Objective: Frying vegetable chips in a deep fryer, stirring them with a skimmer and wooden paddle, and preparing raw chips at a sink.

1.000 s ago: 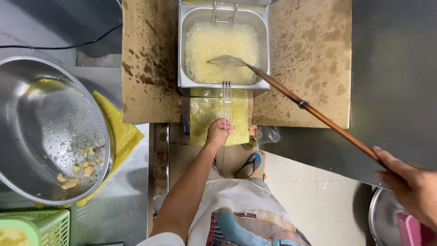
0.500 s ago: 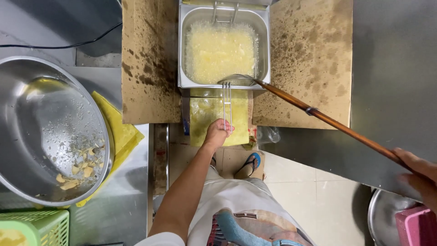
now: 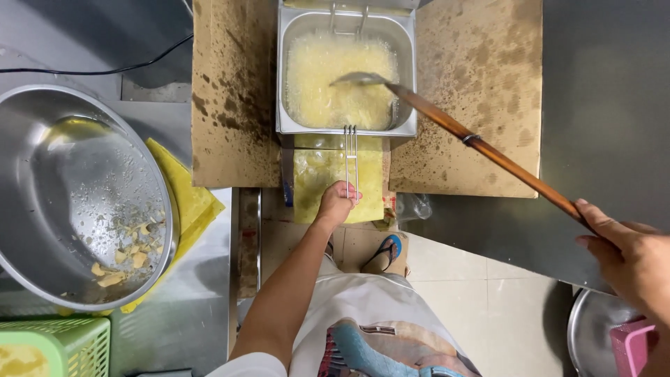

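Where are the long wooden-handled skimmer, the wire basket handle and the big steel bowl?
Long wooden-handled skimmer [image 3: 481,143]: head view, middle of its brown shaft.
Wire basket handle [image 3: 350,157]: head view, the metal rods above the left hand [image 3: 336,204].
Big round steel bowl [image 3: 63,188]: head view, bare inner wall.

left hand [image 3: 336,204] clenched, arm extended; right hand [image 3: 628,262] gripping.

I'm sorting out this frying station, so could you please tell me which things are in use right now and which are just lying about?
In use:
left hand on the wire basket handle
right hand holding the long wooden-handled skimmer
fryer tank of bubbling oil

Lying about:
big steel bowl with crumbs
yellow cloth
green basket
spattered cardboard
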